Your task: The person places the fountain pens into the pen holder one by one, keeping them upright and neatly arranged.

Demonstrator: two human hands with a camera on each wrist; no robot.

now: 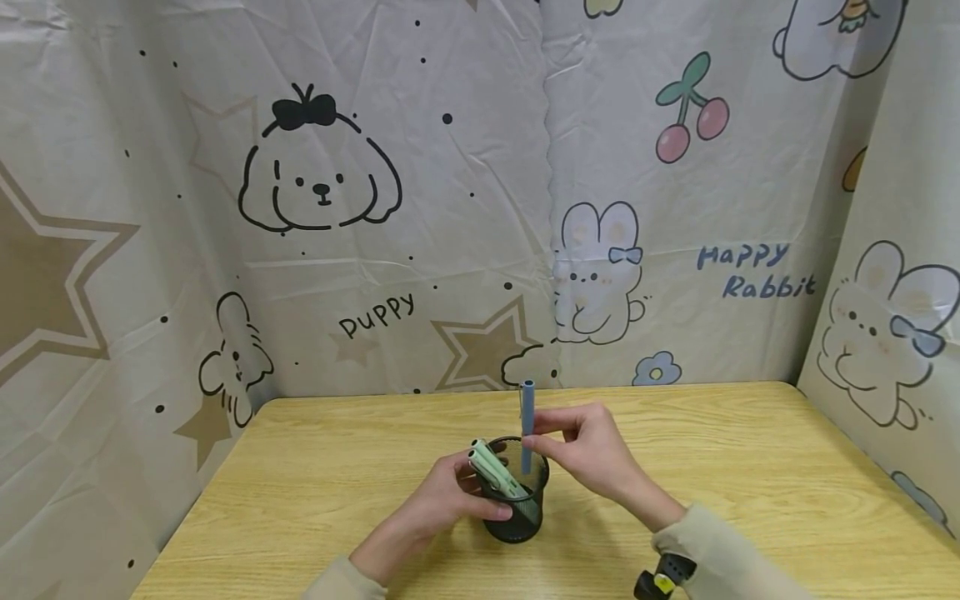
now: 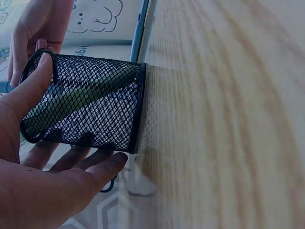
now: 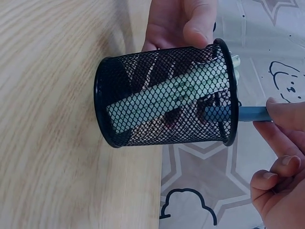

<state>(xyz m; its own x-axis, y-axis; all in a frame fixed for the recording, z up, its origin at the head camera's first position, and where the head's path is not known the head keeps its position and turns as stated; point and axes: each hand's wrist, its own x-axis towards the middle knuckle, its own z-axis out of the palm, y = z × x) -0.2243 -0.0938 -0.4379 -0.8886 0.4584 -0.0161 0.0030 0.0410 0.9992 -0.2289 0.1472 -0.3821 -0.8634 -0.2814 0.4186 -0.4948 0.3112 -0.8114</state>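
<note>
Blue pen (image 1: 528, 417) pinched by fingers of right hand (image 1: 592, 448), its lower end inside black mesh cup (image 1: 521, 527) on desk (image 1: 315, 475), fingers of left hand (image 1: 448, 500) gripping cup, green pens (image 1: 496, 472) leaning inside.

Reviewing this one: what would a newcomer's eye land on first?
A newcomer would probably notice the blue pen first, pinched upright in the right hand with its lower end inside the black mesh cup. Light green pens lean inside that cup, which the left hand grips on the wooden table. The big dog drawing on the pale backdrop, upper left, stands out too.
</note>
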